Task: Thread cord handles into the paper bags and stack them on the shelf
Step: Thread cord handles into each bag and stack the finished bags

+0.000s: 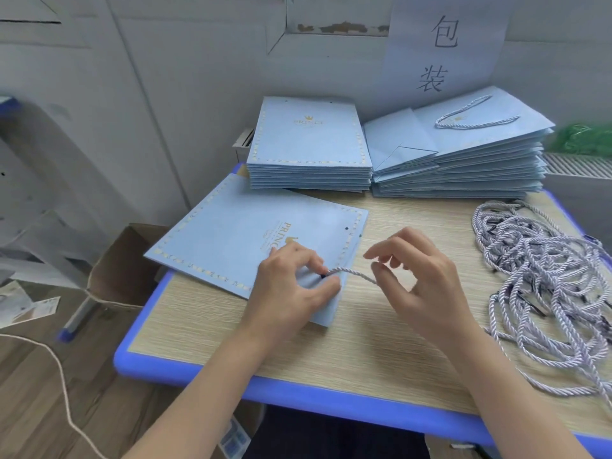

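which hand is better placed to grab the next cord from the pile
Right. The right hand is nearer the cord pile at the table's right edge; the left hand is pinning the bag.

Matt blue paper bag [231, 233], twisted woven cord [351, 274], wood-grain table [364, 352] with plastic rim.

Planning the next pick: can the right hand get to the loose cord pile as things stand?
Probably yes. The cord pile lies on the table just right of the right hand, nothing between them. But that hand is pinching the cord being threaded into the bag.
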### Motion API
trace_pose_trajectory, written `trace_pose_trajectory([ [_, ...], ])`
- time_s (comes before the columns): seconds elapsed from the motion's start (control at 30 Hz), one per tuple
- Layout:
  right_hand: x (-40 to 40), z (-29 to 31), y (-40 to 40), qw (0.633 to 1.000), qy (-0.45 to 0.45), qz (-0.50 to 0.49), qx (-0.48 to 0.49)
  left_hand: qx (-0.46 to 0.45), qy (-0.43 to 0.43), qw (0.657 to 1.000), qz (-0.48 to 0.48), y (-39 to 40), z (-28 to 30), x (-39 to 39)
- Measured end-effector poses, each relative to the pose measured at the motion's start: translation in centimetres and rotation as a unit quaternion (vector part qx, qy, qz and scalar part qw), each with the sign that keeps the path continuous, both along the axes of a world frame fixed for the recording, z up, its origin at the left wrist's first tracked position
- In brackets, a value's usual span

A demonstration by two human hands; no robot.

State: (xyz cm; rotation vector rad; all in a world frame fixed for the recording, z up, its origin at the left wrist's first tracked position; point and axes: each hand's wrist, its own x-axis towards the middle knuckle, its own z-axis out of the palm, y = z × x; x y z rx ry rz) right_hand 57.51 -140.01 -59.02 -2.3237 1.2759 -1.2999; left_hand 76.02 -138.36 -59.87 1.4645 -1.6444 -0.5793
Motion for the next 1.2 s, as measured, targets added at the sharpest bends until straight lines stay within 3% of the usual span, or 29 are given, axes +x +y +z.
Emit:
trace_pose_trajectory([
  [0.17, 1.4, -0.1, 0.3, 0.997, 0.038, 0.039, 0.05, 0.02, 0.027, 0.999, 0.026, -0.1, 0.4, 0.6],
  [0.3, 3.7, 0.2, 0.0, 0.983, 0.13, -0.014, 0.131, 0.005, 0.029, 0.999, 0.023, -0.2, 0.6, 0.6],
  [0.43, 4.9, 0.8, -0.7, 0.963, 0.107, -0.024, 0.247, 0.012, 0.026, 0.999, 0.027, 0.0, 0.5, 0.4],
  [0.5, 5.1, 1.2, -0.7, 0.953, 0.14, -0.014, 0.269, 0.015, 0.023, 0.999, 0.032, 0.0, 0.4, 0.3],
  [0.6, 3.9, 1.9, -0.3, 0.946, 0.187, -0.013, 0.266, 0.011, 0.001, 1.0, 0.029, 0.3, 0.5, 0.1],
  [0.73, 0.2, 1.8, 0.1, 0.937, 0.255, -0.108, 0.215, 0.027, -0.038, 0.999, 0.002, 0.2, 0.7, 0.3],
  [0.83, -2.0, 1.8, 0.3, 0.936, 0.232, -0.101, 0.243, 0.059, -0.122, 0.99, -0.031, -0.1, 0.3, 0.2],
  [1.03, -4.2, 2.3, -0.3, 0.957, 0.143, -0.089, 0.237, 0.026, -0.197, 0.98, -0.01, -1.3, 0.3, 0.3],
  [1.2, -3.4, 1.6, -1.5, 0.935, 0.22, -0.07, 0.268, 0.051, -0.211, 0.975, -0.042, -3.3, 1.5, -0.1],
])
